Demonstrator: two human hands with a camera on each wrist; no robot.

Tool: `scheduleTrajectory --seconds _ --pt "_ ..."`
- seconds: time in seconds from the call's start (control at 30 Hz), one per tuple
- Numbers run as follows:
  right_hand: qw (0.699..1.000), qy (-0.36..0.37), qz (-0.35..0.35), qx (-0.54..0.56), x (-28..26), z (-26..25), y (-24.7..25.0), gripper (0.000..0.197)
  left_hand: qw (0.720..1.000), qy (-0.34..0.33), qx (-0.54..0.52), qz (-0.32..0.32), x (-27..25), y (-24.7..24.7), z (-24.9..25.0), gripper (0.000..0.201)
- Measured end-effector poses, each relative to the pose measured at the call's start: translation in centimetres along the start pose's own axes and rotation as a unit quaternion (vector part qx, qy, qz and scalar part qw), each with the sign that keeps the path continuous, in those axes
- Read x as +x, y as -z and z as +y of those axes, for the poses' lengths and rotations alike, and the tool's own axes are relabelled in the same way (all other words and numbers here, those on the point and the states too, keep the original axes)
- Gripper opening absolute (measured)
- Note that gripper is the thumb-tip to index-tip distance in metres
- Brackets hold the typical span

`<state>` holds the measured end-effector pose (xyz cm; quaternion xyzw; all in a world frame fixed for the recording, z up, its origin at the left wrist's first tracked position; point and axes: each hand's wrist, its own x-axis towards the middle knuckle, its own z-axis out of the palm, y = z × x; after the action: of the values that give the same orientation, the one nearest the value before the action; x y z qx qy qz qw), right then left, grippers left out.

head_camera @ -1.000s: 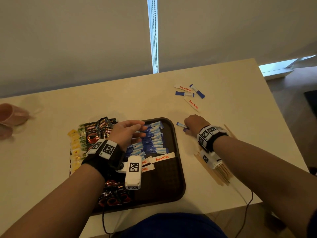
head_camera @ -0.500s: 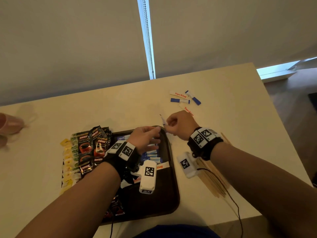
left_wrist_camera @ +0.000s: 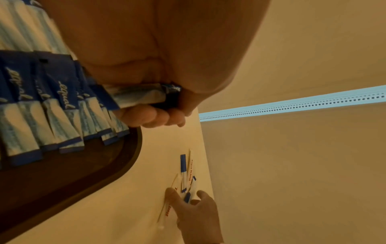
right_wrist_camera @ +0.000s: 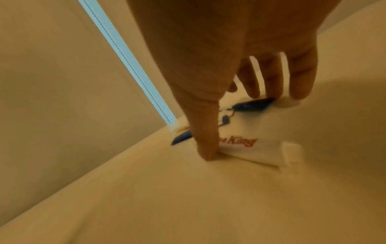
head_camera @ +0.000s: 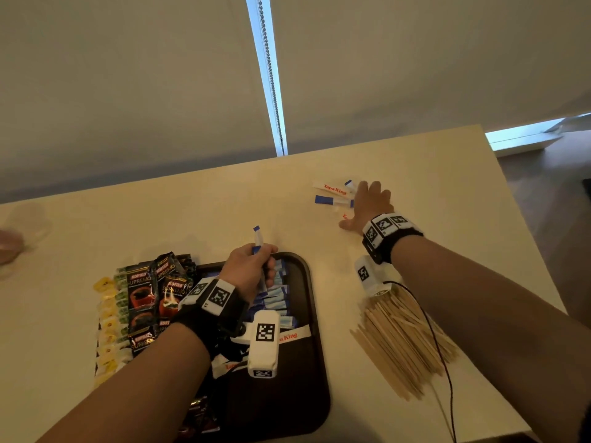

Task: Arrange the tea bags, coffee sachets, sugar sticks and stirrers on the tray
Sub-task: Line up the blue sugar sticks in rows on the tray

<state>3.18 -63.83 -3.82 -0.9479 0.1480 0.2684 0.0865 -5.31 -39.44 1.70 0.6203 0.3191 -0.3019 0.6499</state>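
Step in hand, as judged: gathering loose sugar sticks onto the tray [head_camera: 315, 314].

Nearest: stirrers [head_camera: 403, 340] lie off the tray's right edge, not yet placed.

Left hand [head_camera: 248, 270] grasps one blue stick [head_camera: 258, 238] over the tray's far edge, above the row [left_wrist_camera: 52, 102].

Right hand [head_camera: 367, 203], fingers spread and flat, presses the loose sticks [head_camera: 331, 195] near the table [head_camera: 415, 161] far edge.

Next: pinch and carry them back.

Pale blinds [head_camera: 128, 75] behind.

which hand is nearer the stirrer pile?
Right. The right hand reaches beyond the stirrer pile, over loose sticks on the table; the left hand is farther, across the tray, holding a blue stick.
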Motion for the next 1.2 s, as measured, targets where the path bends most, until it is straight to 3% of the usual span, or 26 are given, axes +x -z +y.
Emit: scheduleTrajectory --seconds 0.17,0.23,0.43,0.57,0.7,0.83,0.93,1.07,1.2 --pt "0.999 0.012 0.023 0.048 1.5 0.2 -0.4 0.036 1.0 0.001 -0.017 0.017 0.5 0.6 0.0 0.016" --pt "0.999 0.004 0.011 0.048 1.2 0.2 -0.4 0.028 1.0 -0.007 -0.018 0.021 0.4 0.4 0.1 0.017" --pt "0.999 -0.008 0.03 0.039 0.0 0.6 0.5 0.02 1.0 -0.027 -0.013 0.0 0.6 0.0 0.2 0.016" --pt "0.991 0.067 0.089 0.077 0.7 -1.3 1.6 0.016 1.0 -0.03 -0.005 0.0 0.7 0.1 0.1 0.015" --pt "0.991 0.107 0.057 0.059 2.1 -4.4 1.3 0.017 1.0 -0.031 0.001 0.002 0.4 0.3 0.1 0.016" --pt "0.994 0.082 0.041 0.06 2.4 -5.9 -0.2 0.041 1.0 -0.03 -0.004 0.005 0.3 1.3 -0.1 0.015" --pt "0.996 0.088 0.035 0.001 2.3 -6.9 -0.7 0.06 0.999 -0.024 -0.017 0.014 0.3 2.1 -0.1 0.015" --pt "0.992 0.118 0.033 -0.009 1.9 -7.5 -0.7 0.032 0.999 -0.008 -0.049 0.022 0.1 2.7 0.2 0.014" --pt "0.989 0.145 0.007 -0.011 0.8 -6.8 -0.3 0.027 0.998 0.003 -0.054 0.033 -0.3 2.9 0.5 0.011"
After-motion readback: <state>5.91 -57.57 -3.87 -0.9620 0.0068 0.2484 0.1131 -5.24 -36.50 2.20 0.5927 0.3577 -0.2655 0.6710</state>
